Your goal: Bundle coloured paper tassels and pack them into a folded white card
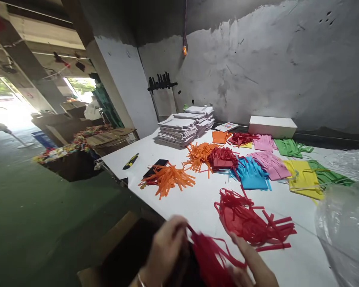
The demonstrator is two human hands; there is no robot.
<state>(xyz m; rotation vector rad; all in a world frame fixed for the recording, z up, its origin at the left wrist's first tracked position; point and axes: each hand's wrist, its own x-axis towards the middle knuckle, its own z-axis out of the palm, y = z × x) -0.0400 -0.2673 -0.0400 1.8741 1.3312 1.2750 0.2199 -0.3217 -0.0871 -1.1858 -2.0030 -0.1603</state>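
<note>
At the near edge of the table, my left hand [166, 245], blurred by motion, pinches the end of a red paper tassel [211, 261] cut into thin strips. The tassel hangs between my two hands. My right hand [253, 265] is at its right side, index finger stretched out and the other fingers curled against the strips. Just beyond, a loose red fringed bundle [245, 221] lies on the white table [179, 211], close to my right fingertip.
Orange fringe [170, 179], a blue bundle [253, 175], pink [271, 164], yellow [303, 179] and green bundles lie farther back. A yellow-black cutter [131, 161] is at left. Paper stacks [176, 129] and a white box [272, 126] stand by the wall. Clear plastic [344, 227] covers the right; an open carton [122, 247] sits below.
</note>
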